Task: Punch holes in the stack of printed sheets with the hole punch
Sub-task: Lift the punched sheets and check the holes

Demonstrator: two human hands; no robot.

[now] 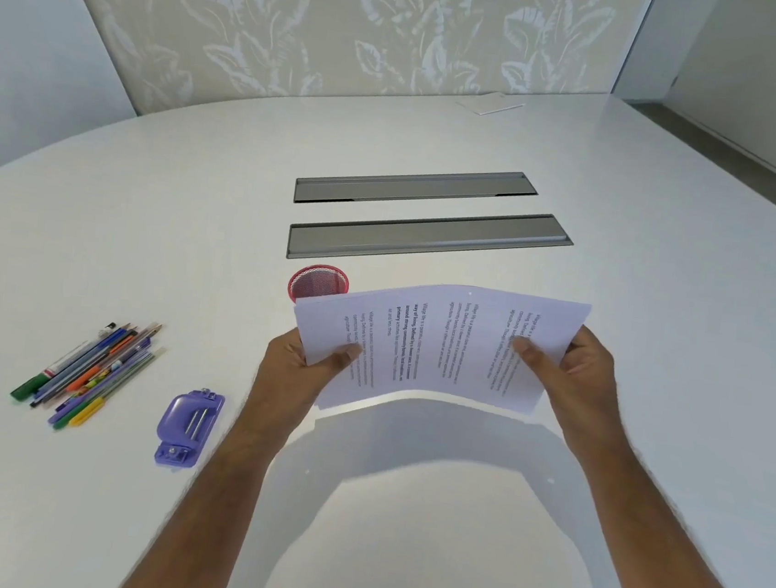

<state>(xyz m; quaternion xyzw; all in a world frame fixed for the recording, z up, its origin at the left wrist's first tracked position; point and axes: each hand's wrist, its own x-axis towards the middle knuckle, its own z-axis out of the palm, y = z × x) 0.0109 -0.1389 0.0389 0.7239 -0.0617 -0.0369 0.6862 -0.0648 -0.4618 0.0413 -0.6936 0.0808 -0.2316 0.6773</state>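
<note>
Both hands lift the stack of printed sheets above the desk near its front edge, left hand and right hand each in a pinching grip on a short end. Squaring the edges first should keep holes aligned. One purple hole punch lies left; one red mesh cup, one pen cluster, two cable trays.

Two bare forearms, no sleeves, watch or rings; left hand, right hand
</note>
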